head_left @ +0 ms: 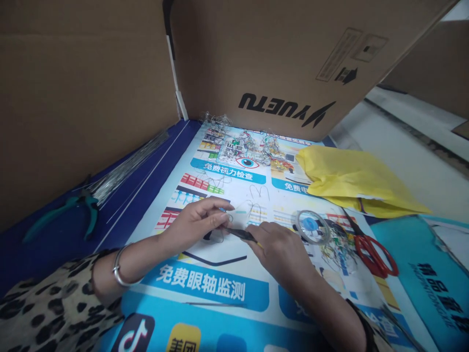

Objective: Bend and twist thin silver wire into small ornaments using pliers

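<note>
My left hand (205,220) is closed, its thumb and fingertips pinching a thin wire near the middle of the printed sheet. From the right, my right hand (273,242) wraps round a dark, narrow-nosed tool (240,234), whose tip reaches the left fingertips. Thin bent wire loops (255,211) rise just beyond both hands. More bent wire (259,192) lies on the printed sheet (154,293) farther back. The exact shape of the wire between the fingers is too small to make out.
Teal-handled pliers (91,215) and a bundle of straight wires (126,168) lie left. Right are a tape roll (312,226), tangled wires (339,247), red scissors (374,254), a yellow bag (359,178) and a teal folder (410,274). Cardboard (227,54) stands behind; tangled wire pieces (269,146) lie before it.
</note>
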The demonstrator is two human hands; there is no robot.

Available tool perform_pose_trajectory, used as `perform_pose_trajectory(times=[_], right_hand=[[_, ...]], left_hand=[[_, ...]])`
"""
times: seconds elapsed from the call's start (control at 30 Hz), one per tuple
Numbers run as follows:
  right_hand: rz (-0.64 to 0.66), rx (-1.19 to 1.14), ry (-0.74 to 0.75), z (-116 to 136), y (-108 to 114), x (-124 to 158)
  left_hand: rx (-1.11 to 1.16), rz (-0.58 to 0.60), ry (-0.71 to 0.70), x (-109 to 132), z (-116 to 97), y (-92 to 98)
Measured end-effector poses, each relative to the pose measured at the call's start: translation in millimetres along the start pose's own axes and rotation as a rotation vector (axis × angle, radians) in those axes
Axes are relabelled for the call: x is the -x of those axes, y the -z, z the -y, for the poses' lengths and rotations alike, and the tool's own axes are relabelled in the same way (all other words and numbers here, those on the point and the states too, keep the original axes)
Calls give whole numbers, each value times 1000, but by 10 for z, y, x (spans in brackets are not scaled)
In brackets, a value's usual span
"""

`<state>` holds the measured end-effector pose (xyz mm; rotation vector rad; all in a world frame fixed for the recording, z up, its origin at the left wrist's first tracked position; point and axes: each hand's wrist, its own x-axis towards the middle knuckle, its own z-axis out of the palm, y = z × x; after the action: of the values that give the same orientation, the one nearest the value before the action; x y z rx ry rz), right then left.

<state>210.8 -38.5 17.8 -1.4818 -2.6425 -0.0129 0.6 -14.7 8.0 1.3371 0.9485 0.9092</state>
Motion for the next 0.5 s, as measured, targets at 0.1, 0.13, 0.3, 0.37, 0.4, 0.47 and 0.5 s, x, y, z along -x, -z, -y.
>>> perform_pose_trajectory(times=[0.1, 0.13, 0.3, 0.37, 0.4, 0.47, 0.5], right_hand=[[-5, -17, 0, -7, -19, -2], [-3, -22, 0, -9, -22, -3], [-28, 0, 21, -11, -26, -8], [-51, 15, 39, -8, -29, -8], [-61, 22, 50, -6, -31, -8], [-80, 35, 68, -1, -34, -7], [-86, 41, 76, 1, -36, -6]], left_hand=[[-142, -6, -38, 6, -3, 16], [-169, -6, -49, 7, -5, 20], [-206, -17, -70, -2, -15, 20], [-215, -14, -67, -6, -16, 16], [-216, -12, -66, -7, -16, 15], [-221, -14, -70, -9, -14, 14], [-223, -13, -73, -10, -14, 14]])
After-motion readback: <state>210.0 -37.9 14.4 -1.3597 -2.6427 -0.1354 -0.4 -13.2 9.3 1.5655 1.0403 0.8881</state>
